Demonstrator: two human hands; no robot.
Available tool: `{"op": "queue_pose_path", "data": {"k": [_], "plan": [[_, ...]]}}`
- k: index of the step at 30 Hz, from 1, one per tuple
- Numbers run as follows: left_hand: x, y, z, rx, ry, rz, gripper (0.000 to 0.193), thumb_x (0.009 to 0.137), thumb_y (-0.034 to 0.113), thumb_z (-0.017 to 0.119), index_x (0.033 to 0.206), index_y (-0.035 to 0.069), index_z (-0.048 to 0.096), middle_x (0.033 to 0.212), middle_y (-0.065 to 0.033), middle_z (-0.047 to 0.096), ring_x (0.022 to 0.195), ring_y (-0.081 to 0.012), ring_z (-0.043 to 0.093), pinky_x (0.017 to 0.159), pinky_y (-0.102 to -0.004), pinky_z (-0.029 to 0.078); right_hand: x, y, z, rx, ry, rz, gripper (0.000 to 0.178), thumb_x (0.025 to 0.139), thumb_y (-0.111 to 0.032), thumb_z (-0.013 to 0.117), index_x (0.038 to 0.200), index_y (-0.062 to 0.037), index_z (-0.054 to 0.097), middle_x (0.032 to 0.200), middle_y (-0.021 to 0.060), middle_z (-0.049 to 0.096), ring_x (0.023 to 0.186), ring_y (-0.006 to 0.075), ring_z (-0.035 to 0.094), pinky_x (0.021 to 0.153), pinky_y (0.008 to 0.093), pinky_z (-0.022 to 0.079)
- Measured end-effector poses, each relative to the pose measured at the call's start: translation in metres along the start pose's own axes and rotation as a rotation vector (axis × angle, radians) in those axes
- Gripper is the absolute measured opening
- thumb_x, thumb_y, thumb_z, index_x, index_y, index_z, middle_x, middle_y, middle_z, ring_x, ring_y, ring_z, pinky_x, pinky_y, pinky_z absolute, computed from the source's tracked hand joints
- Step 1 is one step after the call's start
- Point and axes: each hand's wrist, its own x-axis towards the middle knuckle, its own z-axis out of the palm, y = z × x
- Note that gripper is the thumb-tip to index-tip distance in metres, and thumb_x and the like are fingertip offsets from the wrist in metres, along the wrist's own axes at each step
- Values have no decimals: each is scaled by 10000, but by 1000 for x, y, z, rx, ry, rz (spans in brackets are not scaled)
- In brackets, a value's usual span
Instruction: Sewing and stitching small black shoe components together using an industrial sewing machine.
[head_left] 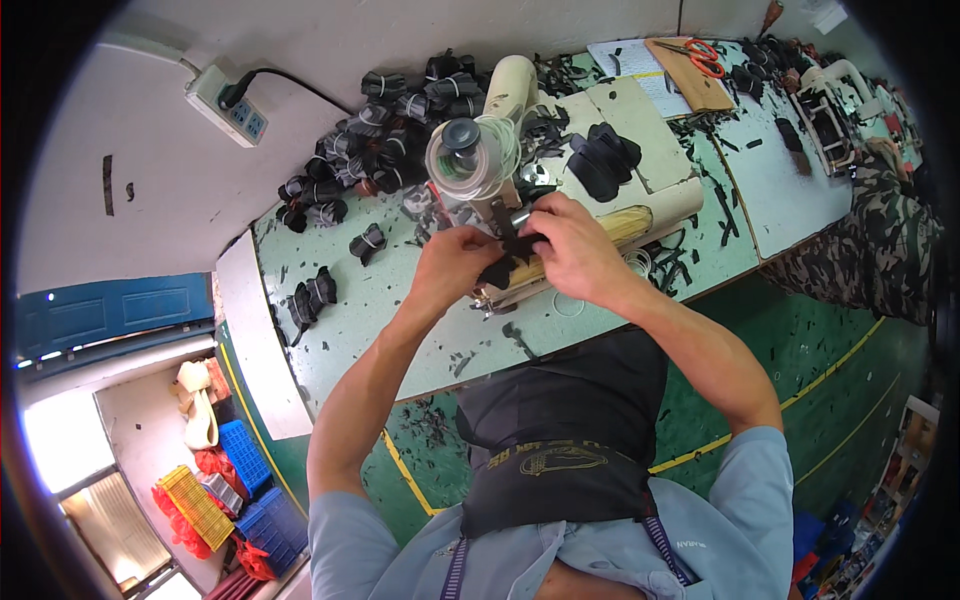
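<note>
In front of me stands a cream-coloured machine, apparently a sewing machine (675,203), with a clear round container (460,165) on top. My left hand (452,265) and my right hand (578,248) meet at its working end. Between them is a dark black strip of material (515,258), pinched by the fingers of both hands. The fingers of each hand are closed. Just beyond my right fingertips is a shiny metal part of the machine. A stack of black cut pieces (603,160) lies behind it.
Bundles of black strips (370,140) are heaped at the back left, with two smaller ones (312,298) nearer. Orange-handled scissors (704,58) rest on cardboard at the back. A power strip (228,105) is on the wall. At right, a person in camouflage (870,240) sits beside another machine (830,115).
</note>
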Motion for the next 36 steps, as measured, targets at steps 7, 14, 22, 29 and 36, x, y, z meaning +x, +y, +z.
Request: {"op": "queue_pose_path", "data": {"k": [7, 14, 22, 29, 36], "plan": [[-9, -23, -11, -243, -29, 91, 204, 924, 129, 708, 1050, -31, 706, 831, -52, 722, 622, -78, 613, 510, -235, 460, 3, -11, -22, 24, -34, 228, 197, 866, -9, 647, 1062, -4, 668, 1009, 164, 648, 1043, 395, 602, 887, 457, 495], [3, -12, 7, -148, 48, 79, 259, 905, 162, 708, 1062, -44, 699, 882, -97, 753, 601, -129, 664, 528, -268, 538, 1, -7, -3, 120, -68, 151, 251, 842, -9, 633, 1090, 0, 672, 1005, 170, 648, 1020, 379, 615, 879, 472, 488], [-3, -35, -5, -261, 40, 171, 256, 904, 123, 708, 1101, -40, 696, 925, -100, 760, 710, -133, 701, 594, -262, 568, -3, -11, -20, 26, -52, 230, 261, 859, 6, 647, 1120, -4, 658, 1042, 161, 635, 1047, 374, 604, 891, 449, 490], [1, -20, 3, -218, 11, 93, 300, 914, 105, 710, 1164, -59, 681, 981, -113, 752, 825, -121, 703, 713, -259, 575, 4, -11, -7, 32, -88, 134, 300, 857, -10, 642, 1157, -14, 649, 1055, 172, 642, 1036, 382, 608, 894, 455, 487], [-7, -41, -14, -334, -60, 30, 284, 937, 123, 710, 1142, -72, 685, 957, -94, 737, 800, -125, 697, 653, -255, 567, -1, -15, -25, 57, -157, 295, 295, 881, -23, 656, 1176, -14, 652, 1047, 156, 635, 1010, 368, 620, 859, 431, 499]]}}
